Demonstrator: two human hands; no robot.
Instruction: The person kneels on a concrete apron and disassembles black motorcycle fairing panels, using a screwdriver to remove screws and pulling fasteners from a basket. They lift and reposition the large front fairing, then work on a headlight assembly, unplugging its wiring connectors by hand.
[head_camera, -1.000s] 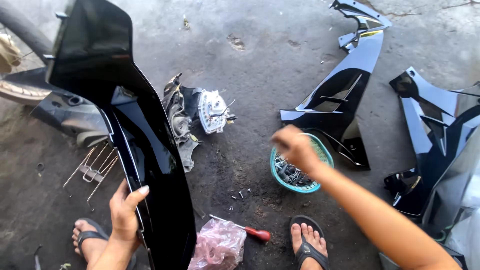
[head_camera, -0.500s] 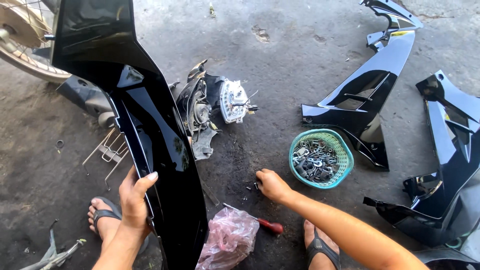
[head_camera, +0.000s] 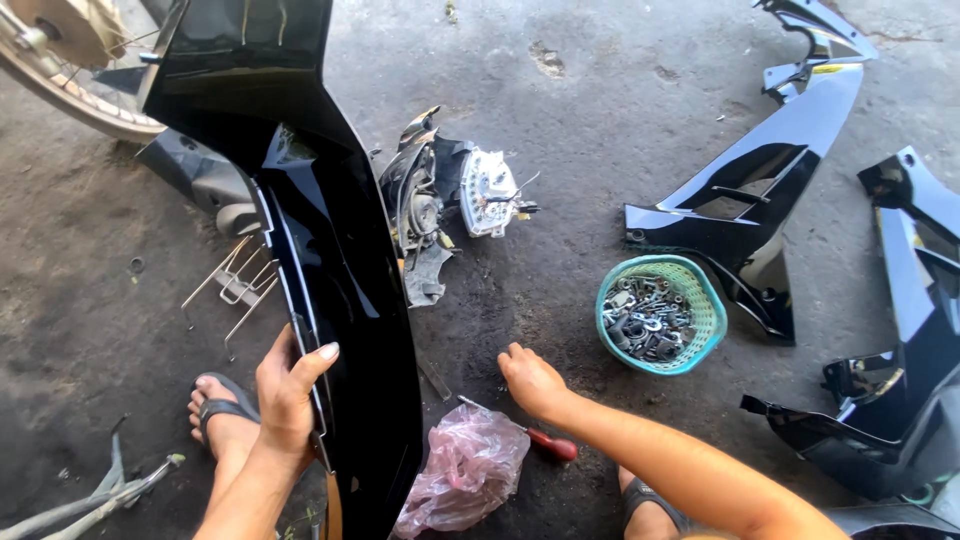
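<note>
Glossy black plastic makes up the long curved motorcycle body panel (head_camera: 340, 250) that stands nearly upright over the grey concrete floor (head_camera: 600, 120), its broad top near the upper left edge of the floor in view and its narrow foot down at the lower edge. The left hand (head_camera: 285, 395) is clamped on the panel's left rim low down, thumb across the front face and fingers wrapped behind. The right hand (head_camera: 532, 382) is lowered to the floor just right of the panel's foot, fingers curled down onto the concrete; whether they pinch anything cannot be told. Just below that hand lies a red-handled screwdriver (head_camera: 535, 437), its shaft passing over a crumpled pink plastic bag (head_camera: 462, 470) that rests against the panel's base. A round teal woven basket full of grey bolts and nuts (head_camera: 660, 313) sits to the right of the hand, apart from it. Above the hand, near the middle of the floor, lies a dismantled headlamp and gauge cluster with loose wires (head_camera: 450, 200). Two more black fairing panels (head_camera: 760, 200) lie toward the right edge, and a spoked wheel (head_camera: 60, 60) shows in the upper left corner.
</note>
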